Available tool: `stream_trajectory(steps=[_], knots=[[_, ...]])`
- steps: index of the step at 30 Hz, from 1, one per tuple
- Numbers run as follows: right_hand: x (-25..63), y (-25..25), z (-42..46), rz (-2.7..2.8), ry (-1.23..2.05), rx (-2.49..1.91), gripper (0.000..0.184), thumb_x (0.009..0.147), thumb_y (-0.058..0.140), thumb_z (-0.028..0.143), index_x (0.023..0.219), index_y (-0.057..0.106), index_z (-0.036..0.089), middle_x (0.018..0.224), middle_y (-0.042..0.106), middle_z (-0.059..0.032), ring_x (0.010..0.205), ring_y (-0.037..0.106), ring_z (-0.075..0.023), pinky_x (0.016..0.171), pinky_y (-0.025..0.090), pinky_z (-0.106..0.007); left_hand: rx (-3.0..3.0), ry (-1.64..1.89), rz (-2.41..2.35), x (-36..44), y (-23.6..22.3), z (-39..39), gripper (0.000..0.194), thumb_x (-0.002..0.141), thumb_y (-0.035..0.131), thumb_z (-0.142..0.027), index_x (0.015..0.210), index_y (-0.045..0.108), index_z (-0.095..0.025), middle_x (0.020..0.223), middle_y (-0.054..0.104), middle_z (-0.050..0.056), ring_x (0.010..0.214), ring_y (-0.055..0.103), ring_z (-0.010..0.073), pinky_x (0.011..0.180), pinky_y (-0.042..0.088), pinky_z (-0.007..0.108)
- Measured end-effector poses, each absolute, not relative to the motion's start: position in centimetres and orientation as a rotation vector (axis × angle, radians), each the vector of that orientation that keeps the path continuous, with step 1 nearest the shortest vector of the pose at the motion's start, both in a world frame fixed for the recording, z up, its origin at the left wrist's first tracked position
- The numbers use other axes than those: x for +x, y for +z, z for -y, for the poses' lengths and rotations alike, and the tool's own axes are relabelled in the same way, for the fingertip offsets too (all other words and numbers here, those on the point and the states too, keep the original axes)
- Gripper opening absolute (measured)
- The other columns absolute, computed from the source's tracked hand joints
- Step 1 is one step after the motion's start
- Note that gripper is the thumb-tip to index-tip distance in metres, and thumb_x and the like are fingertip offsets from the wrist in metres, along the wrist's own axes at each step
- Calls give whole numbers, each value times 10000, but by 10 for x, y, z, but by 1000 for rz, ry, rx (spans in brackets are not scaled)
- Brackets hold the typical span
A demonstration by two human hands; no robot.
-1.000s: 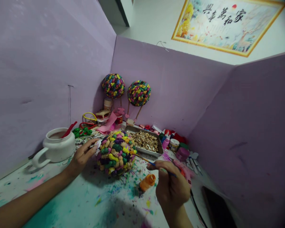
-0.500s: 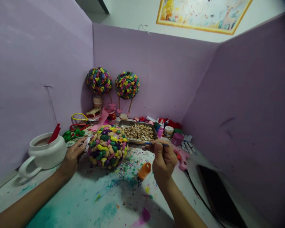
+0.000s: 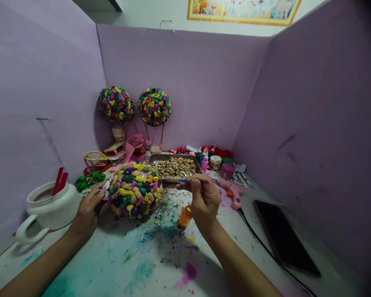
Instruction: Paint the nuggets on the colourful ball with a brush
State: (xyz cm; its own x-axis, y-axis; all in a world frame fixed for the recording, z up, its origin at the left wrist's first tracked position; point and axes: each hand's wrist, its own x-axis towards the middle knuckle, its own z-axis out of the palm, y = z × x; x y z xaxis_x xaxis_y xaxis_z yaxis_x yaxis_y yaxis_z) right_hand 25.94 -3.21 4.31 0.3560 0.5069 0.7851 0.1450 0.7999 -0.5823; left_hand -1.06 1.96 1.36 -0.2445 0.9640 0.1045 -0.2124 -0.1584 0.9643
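Note:
A ball covered in knobbly, peanut-like pieces (image 3: 134, 192), some painted yellow, green, purple and pink and others bare tan, is low over the paint-stained table. My left hand (image 3: 88, 210) grips its left side, where a white scrap shows by the fingers; the fingertips are partly hidden. Between the thumb and fingers of my right hand (image 3: 205, 202) is a thin paintbrush (image 3: 171, 180), its tip at the ball's upper right side. An orange paint bottle (image 3: 184, 217) stands just left of my right wrist.
Behind the ball lies a metal tray (image 3: 200, 168) of shell pieces. Two finished-looking coloured balls (image 3: 154, 106) stand at the back. A white pot (image 3: 57, 208) is at left, yellow-handled scissors (image 3: 95, 156) behind it. Right are a pink glue gun (image 3: 233, 194) with cord and a black phone (image 3: 286, 237).
The whole view has shifted, so things appear further left. The brush tip stays by the ball's upper right side, and both hands keep their holds.

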Motion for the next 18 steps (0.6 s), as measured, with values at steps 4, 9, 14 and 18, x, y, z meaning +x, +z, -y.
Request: stream_trajectory(steps=[4,9,14,18], knots=[[259,44,31,1177,276,-621,149,965,532,306,867,610,226,742,610,34,569,676,-108,550,593,-241,1004,1589,-1118,-10,14,-19,530,551,823,-460,1006,724,-208,1082,748,58,1148,638,299,865,578,311],[259,46,33,1199,285,-625,153,972,520,320,890,607,224,729,636,27,567,688,-118,549,584,-244,981,1588,-1110,-8,18,-17,574,492,852,-447,995,718,-203,996,766,59,1092,665,318,806,601,336],[258,46,35,1197,261,-648,166,973,517,328,876,599,222,681,636,35,536,681,-118,527,562,-235,984,1596,-1080,-8,18,-17,498,549,834,-452,976,729,-218,1000,762,54,1098,664,309,824,601,344],[257,46,35,1190,288,-601,155,976,514,307,879,602,224,711,636,34,558,690,-118,540,572,-239,981,1582,-1073,-8,15,-19,538,540,845,-452,1012,728,-221,1021,762,45,1114,659,295,778,606,299]])
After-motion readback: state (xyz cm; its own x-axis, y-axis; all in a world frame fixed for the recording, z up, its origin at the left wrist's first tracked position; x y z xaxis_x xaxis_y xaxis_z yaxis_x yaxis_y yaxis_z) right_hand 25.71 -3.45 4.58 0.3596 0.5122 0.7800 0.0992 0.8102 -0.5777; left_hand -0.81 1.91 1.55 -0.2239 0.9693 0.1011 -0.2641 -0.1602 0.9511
